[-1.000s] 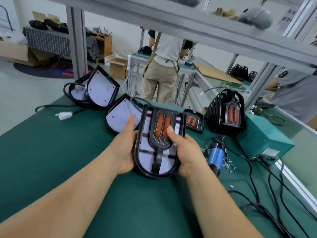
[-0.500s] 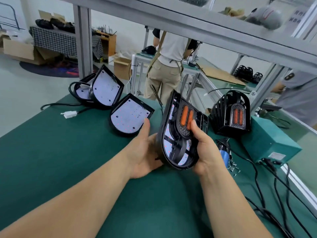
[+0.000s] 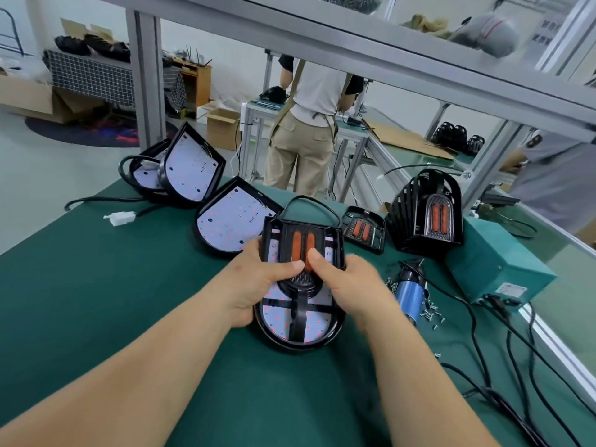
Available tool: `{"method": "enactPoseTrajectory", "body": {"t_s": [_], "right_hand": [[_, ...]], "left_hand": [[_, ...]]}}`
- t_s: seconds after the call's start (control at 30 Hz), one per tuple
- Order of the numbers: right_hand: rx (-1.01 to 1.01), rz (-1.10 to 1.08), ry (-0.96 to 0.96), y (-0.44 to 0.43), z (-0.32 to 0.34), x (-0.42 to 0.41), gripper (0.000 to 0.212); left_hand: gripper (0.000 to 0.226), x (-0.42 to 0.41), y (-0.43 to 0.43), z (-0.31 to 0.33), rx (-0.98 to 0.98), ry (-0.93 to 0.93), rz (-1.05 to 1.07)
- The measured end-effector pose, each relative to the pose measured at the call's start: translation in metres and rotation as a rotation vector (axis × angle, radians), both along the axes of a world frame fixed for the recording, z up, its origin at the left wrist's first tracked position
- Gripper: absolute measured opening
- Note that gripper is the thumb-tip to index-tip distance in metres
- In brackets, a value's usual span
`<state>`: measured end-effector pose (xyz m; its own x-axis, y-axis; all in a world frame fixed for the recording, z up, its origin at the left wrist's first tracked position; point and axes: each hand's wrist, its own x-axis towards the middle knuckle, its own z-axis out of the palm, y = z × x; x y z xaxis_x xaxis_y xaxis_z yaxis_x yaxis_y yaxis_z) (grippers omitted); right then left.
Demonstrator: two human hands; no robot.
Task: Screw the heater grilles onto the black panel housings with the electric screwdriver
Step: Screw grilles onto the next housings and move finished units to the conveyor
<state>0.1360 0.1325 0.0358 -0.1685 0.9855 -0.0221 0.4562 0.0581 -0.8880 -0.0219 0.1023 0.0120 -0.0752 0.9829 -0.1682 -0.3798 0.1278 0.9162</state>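
Observation:
A black panel housing (image 3: 298, 321) with a white LED board lies flat on the green mat in front of me. On it sits a heater grille (image 3: 301, 241) with two orange elements. My left hand (image 3: 254, 282) grips the housing's left edge, thumb pressed on the grille. My right hand (image 3: 348, 285) holds the right edge, its thumb also on the grille. The blue electric screwdriver (image 3: 409, 291) lies on the mat just right of my right hand, among loose screws (image 3: 430, 312).
More housings (image 3: 232, 221) (image 3: 190, 167) lie at the back left with a white connector (image 3: 121, 217). A spare grille (image 3: 364, 229), a stack of finished units (image 3: 425, 212) and a teal power box (image 3: 496, 269) with cables stand on the right. Other people work behind the bench.
The housing stood tilted on its edge half a second ago; it now lies flat on the mat again. My left thumb has moved onto the grille.

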Motion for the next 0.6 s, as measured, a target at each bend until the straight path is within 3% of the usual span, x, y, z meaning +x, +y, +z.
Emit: {"method": "enactPoseTrajectory", "body": {"t_s": [0.07, 0.1, 0.27, 0.33, 0.43, 0.53, 0.6], "right_hand": [[0.203, -0.155, -0.366, 0.008, 0.017, 0.028, 0.062], [0.236, -0.226, -0.441, 0.011, 0.026, 0.048, 0.066], [-0.045, -0.294, -0.791, 0.007, 0.027, 0.105, 0.076], [-0.090, -0.306, -0.787, 0.005, 0.014, 0.104, 0.079], [-0.135, -0.341, -0.637, 0.005, 0.006, 0.098, 0.082], [-0.154, -0.368, -0.554, 0.007, 0.000, 0.097, 0.069], [-0.173, -0.390, -0.454, 0.008, -0.004, 0.102, 0.055]], "left_hand": [[0.048, 0.000, 0.001, -0.003, -0.007, 0.031, -0.006], [0.047, 0.000, 0.001, -0.003, -0.011, 0.047, 0.000], [0.052, 0.002, 0.001, -0.002, 0.026, 0.140, -0.008], [0.050, 0.003, 0.000, -0.002, 0.023, 0.163, 0.036], [0.042, 0.004, -0.003, 0.000, 0.023, 0.225, 0.039], [0.094, 0.005, -0.006, 0.000, 0.021, 0.294, 0.004], [0.104, 0.006, -0.010, 0.003, 0.051, 0.341, 0.037]]}}
